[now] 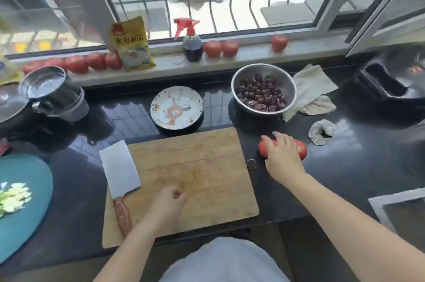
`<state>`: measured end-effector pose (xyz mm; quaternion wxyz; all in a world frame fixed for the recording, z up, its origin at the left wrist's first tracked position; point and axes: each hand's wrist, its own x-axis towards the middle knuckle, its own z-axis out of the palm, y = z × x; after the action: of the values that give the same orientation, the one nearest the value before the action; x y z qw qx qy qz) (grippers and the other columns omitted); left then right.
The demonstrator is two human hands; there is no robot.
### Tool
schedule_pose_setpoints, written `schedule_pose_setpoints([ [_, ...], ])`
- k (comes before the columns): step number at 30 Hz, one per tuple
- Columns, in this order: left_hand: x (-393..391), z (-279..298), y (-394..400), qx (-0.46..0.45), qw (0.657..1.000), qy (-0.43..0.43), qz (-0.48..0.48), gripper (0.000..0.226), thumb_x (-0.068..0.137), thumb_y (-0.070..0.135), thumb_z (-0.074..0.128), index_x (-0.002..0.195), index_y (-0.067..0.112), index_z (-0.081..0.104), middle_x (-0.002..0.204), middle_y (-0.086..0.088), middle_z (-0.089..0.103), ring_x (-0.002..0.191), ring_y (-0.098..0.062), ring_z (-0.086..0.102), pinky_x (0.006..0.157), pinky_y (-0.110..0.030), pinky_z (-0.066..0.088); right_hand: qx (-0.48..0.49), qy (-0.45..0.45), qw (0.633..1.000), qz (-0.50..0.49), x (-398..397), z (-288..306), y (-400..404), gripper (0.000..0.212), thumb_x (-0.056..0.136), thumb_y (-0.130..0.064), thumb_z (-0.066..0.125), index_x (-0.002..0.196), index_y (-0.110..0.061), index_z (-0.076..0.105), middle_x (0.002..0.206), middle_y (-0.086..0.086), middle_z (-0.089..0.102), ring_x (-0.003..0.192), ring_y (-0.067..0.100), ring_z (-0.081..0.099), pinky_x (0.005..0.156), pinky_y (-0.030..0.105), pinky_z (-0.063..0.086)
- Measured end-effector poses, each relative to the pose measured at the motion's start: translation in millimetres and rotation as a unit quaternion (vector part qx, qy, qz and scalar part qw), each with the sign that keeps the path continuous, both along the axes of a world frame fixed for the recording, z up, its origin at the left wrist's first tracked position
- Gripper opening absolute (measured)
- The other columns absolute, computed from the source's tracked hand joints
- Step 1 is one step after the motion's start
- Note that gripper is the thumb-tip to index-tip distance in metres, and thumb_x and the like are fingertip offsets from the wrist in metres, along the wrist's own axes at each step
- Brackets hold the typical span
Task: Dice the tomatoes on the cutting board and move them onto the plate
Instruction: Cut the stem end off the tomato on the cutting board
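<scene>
Fetching tomatoes (301, 148) off the counter, right of the bare cutting board (197, 173).

Right hand (281, 154) spread over them, fingers draped; left hand (166, 204) loosely curled, holding nothing, beside cleaver (119, 172). Next: onto board, then slicing; plate (176, 108) waiting behind.

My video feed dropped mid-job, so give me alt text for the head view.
The right hand rests on tomatoes on the dark counter right of a bare wooden cutting board. The left hand, loosely curled and holding nothing, hovers over the board beside a cleaver. A patterned plate sits behind the board.
</scene>
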<state>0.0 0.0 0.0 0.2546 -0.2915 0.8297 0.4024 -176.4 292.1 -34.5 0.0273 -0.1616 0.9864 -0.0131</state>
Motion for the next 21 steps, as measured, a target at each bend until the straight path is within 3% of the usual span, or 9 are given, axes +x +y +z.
schedule_pose_setpoints([
  [3,-6,-2,14,-0.003,0.999,-0.017,0.042,0.016,0.107,0.029,0.053,0.106,0.022,0.068,0.101,0.008,0.067,0.084,-0.005,0.062,0.064,-0.020,0.044,0.160,-0.088,0.980,0.082,-36,-2,7,0.090,0.081,-0.027,0.070,0.155,-0.024,0.018,0.158,0.017,0.020,0.143,0.041,0.020,0.119,0.052,0.009],
  [5,-7,1,19,-0.007,0.998,-0.030,0.051,0.017,0.107,0.030,0.053,0.103,0.023,0.068,0.096,0.009,0.068,0.082,-0.007,0.063,0.062,-0.022,0.044,0.198,-0.133,0.963,0.121,-50,-4,5,0.087,0.084,-0.026,0.065,0.156,-0.026,0.015,0.156,0.015,0.024,0.140,0.037,0.028,0.120,0.051,0.007],
  [8,-3,2,17,0.007,0.996,-0.040,0.078,0.016,0.106,0.030,0.054,0.095,0.027,0.066,0.093,0.009,0.067,0.086,-0.012,0.063,0.071,-0.027,0.044,0.213,-0.133,0.957,0.144,-54,-7,5,0.074,0.082,-0.021,0.061,0.149,-0.027,0.029,0.136,0.006,0.043,0.120,0.028,0.051,0.121,0.050,0.009],
  [10,8,5,6,0.008,0.993,-0.037,0.111,0.015,0.105,0.030,0.055,0.095,0.029,0.066,0.100,0.008,0.069,0.093,-0.014,0.064,0.075,-0.029,0.046,0.190,-0.108,0.968,0.124,-51,3,-4,0.071,0.079,-0.028,0.064,0.144,-0.029,0.036,0.127,0.003,0.046,0.112,0.026,0.053,0.118,0.047,0.019],
  [12,22,8,-11,-0.019,0.990,-0.026,0.137,0.016,0.105,0.030,0.054,0.096,0.028,0.066,0.101,0.007,0.070,0.093,-0.013,0.065,0.072,-0.027,0.047,0.093,-0.087,0.987,0.098,-38,19,-24,0.068,0.075,-0.034,0.068,0.139,-0.028,0.044,0.122,0.004,0.048,0.105,0.028,0.053,0.104,0.042,0.035],
  [14,41,9,-34,-0.047,0.985,-0.023,0.166,0.018,0.105,0.027,0.052,0.095,0.027,0.066,0.100,0.005,0.070,0.090,-0.014,0.065,0.071,-0.028,0.050,-0.024,-0.110,0.989,0.093,-12,36,-62,0.063,0.076,-0.038,0.069,0.134,-0.026,0.046,0.121,0.004,0.046,0.102,0.028,0.050,0.091,0.039,0.044],
  [16,59,11,-57,-0.091,0.977,-0.037,0.191,0.020,0.104,0.029,0.047,0.093,0.027,0.064,0.097,0.004,0.071,0.086,-0.018,0.066,0.072,-0.031,0.052,-0.109,-0.177,0.971,0.115,21,42,-112,0.063,0.078,-0.042,0.068,0.133,-0.025,0.044,0.122,0.002,0.044,0.108,0.025,0.047,0.089,0.038,0.046],
  [18,75,11,-79,-0.165,0.968,-0.056,0.182,0.022,0.103,0.038,0.042,0.091,0.027,0.058,0.096,0.003,0.069,0.087,-0.023,0.064,0.077,-0.037,0.053,-0.129,-0.224,0.953,0.156,51,34,-165,0.066,0.079,-0.042,0.068,0.136,-0.024,0.041,0.123,0.001,0.044,0.113,0.024,0.045,0.090,0.038,0.047],
  [21,87,9,-103,-0.223,0.960,-0.099,0.135,0.031,0.101,0.054,0.041,0.100,0.024,0.050,0.106,0.000,0.064,0.096,-0.030,0.062,0.083,-0.039,0.052,-0.101,-0.224,0.950,0.191,85,15,-226,0.067,0.079,-0.036,0.070,0.137,-0.024,0.039,0.124,0.003,0.044,0.114,0.024,0.043,0.089,0.037,0.047],
])
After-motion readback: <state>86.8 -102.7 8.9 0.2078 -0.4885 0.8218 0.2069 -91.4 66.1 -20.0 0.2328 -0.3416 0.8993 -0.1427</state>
